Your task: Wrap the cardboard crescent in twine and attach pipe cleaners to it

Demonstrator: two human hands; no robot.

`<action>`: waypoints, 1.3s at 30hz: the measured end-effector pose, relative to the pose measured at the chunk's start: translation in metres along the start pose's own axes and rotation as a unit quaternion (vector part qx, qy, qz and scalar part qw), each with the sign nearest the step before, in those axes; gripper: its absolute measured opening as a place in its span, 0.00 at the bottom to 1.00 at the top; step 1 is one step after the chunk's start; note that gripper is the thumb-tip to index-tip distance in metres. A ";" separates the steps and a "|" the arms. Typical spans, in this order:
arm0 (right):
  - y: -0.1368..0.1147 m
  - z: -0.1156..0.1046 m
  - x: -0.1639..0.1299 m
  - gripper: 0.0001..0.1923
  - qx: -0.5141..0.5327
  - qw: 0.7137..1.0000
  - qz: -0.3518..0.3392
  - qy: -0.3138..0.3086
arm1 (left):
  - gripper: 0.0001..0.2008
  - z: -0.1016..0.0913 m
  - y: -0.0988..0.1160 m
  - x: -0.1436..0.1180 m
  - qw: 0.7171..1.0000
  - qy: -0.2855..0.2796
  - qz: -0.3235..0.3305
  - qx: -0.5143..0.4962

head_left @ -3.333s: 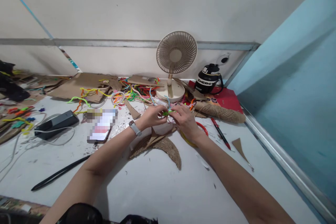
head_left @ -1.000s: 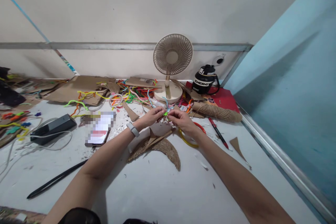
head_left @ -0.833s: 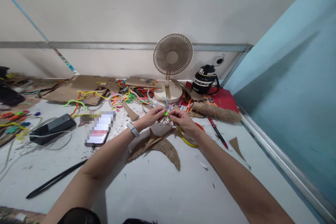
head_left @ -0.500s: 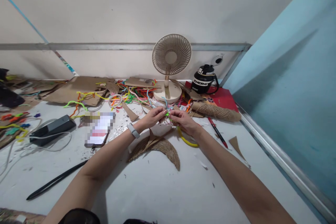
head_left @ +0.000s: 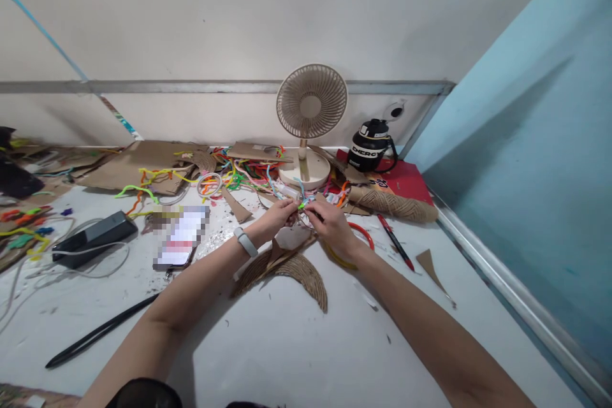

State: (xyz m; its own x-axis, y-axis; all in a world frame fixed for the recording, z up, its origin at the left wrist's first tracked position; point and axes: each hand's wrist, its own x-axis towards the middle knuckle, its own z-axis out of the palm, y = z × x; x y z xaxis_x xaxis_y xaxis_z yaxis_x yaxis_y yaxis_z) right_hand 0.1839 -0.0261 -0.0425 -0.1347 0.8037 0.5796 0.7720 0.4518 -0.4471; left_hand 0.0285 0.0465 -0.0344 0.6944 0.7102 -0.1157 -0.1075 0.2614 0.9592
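Observation:
A small bright green piece, apparently pipe cleaner (head_left: pixel 301 206), is pinched between my two hands in front of the fan. My left hand (head_left: pixel 278 215), with a grey band on its wrist, grips it from the left with fingertips pressed together. From the right, my right hand (head_left: pixel 331 222) closes on it with thumb and fingers. The piece's exact shape is mostly hidden by the fingers. Just below the hands lies a crescent of twine-covered cardboard (head_left: pixel 299 271). A red and yellow ring (head_left: pixel 366 233) lies partly under my right hand.
Behind the hands stand a beige fan (head_left: pixel 312 102) and a pile of coloured pipe cleaners (head_left: pixel 243 172). A black bottle (head_left: pixel 368 145), twine roll (head_left: pixel 394 203) and red pen (head_left: pixel 396 242) are right. Left are a phone (head_left: pixel 184 236), black box (head_left: pixel 95 237) and black strap (head_left: pixel 100 331).
My right hand has turned and shifted slightly, its back now more toward me. More of the red part of the ring shows beside it. My left hand has moved slightly down and left.

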 end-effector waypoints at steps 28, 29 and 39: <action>0.001 -0.006 0.006 0.19 0.490 0.806 0.294 -0.152 | 0.20 -0.008 0.005 -0.002 0.989 -0.142 0.039 -0.028; 0.002 -0.005 0.005 0.20 0.525 0.780 0.304 -0.154 | 0.20 -0.008 0.005 -0.003 0.988 -0.145 0.036 -0.027; 0.007 -0.005 0.005 0.17 0.447 0.851 0.250 -0.119 | 0.19 -0.012 0.001 -0.001 0.988 -0.152 0.001 -0.042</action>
State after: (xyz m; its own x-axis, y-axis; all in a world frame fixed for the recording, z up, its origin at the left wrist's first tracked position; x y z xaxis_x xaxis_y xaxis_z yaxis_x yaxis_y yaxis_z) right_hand 0.1916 -0.0210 -0.0389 -0.1326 0.9895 0.0577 0.0037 0.0587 -0.9983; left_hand 0.0191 0.0543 -0.0361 0.8739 0.4857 -0.0184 -0.1598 0.3228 0.9329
